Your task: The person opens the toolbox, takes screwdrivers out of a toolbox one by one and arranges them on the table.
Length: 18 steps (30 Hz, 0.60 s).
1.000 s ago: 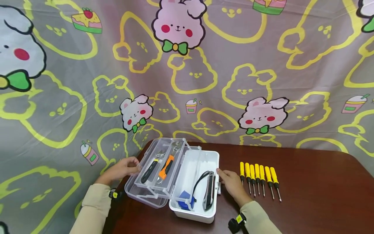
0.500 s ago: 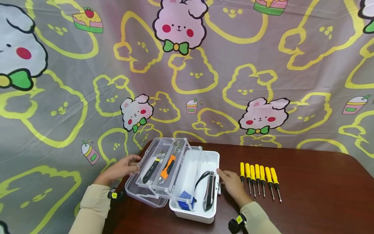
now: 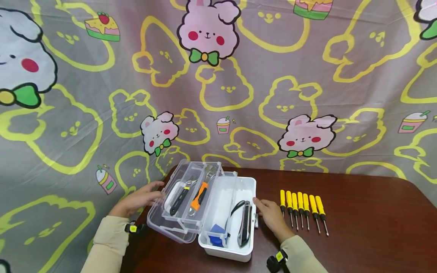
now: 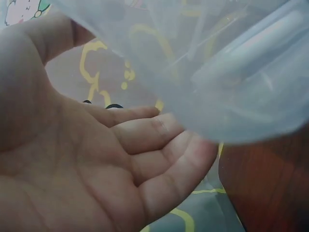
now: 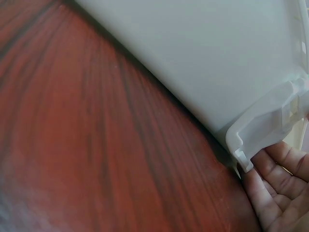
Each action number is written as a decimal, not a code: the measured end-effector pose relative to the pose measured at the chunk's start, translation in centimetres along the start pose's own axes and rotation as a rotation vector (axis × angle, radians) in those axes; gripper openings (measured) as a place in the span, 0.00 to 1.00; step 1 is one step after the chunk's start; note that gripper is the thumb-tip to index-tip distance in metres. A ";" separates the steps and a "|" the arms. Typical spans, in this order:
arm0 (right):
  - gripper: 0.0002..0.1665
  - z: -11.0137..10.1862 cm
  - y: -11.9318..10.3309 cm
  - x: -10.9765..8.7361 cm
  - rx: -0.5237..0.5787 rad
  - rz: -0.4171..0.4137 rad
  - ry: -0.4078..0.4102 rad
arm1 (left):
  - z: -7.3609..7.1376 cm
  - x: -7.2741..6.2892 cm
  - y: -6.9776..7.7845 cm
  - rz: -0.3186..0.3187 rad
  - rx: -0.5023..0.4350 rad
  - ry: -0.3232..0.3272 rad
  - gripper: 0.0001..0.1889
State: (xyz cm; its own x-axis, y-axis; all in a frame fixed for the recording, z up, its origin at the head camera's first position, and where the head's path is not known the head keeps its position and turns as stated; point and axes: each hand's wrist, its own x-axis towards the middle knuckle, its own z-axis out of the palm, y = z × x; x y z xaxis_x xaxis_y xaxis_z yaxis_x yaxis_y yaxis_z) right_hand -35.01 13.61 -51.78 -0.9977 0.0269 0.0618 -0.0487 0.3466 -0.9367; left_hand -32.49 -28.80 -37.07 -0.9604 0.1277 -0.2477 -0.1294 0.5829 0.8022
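Observation:
A white toolbox (image 3: 225,253) stands with its clear lid (image 3: 186,237) folded out to the left. Linked above the lid is a clear tray (image 3: 213,204) carrying a black-handled adjustable wrench (image 3: 179,201) and an orange-handled wrench (image 3: 199,196). My left hand (image 3: 141,199) is at the left edge of the clear plastic; its fingers (image 4: 164,181) are extended, fingertips right at the rim. My right hand (image 3: 272,216) grips the box's right side, thumb at the rim and fingers (image 5: 277,176) curled by the white latch (image 5: 263,121). Inside the box lie a utility knife (image 3: 244,223) and a blue object (image 3: 217,236).
Several yellow-handled screwdrivers (image 3: 304,204) lie in a row on the brown table (image 3: 368,220), to the right of my right hand. A patterned curtain (image 3: 252,91) hangs close behind the table and along its left side.
The clear tray with its two wrenches has swung slightly right, toward the white box. A white shape in the clear plastic shows more at the left. My right hand keeps its place.

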 end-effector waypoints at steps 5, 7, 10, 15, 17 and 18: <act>0.31 0.0 0.2 0.2 -0.008 0.011 -0.008 | -0.1 -0.2 0.3 0.009 -0.037 -0.029 0.38; 0.32 0.0 0.2 0.2 -0.011 0.016 -0.012 | 0.0 -0.3 0.2 0.009 -0.045 -0.027 0.38; 0.32 0.1 0.3 0.2 -0.010 0.017 -0.016 | 0.0 -0.4 0.0 0.031 -0.056 -0.023 0.38; 0.32 0.1 0.3 0.1 0.001 0.018 -0.015 | 0.1 -0.5 0.3 0.074 -0.059 -0.017 0.37; 0.32 0.0 0.2 0.1 0.003 0.018 -0.015 | 0.2 -0.5 0.6 0.072 -0.056 -0.015 0.36; 0.32 0.0 0.2 0.1 0.005 0.018 -0.016 | 0.2 -0.6 0.7 0.068 -0.057 -0.014 0.36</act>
State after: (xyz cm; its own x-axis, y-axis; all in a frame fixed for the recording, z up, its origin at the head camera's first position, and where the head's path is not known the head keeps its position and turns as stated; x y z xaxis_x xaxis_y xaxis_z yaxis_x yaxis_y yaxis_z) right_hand -35.16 13.69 -51.97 -0.9990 0.0185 0.0396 -0.0310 0.3416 -0.9393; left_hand -31.97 -28.25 -36.48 -0.9640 0.1765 -0.1988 -0.0783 0.5260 0.8469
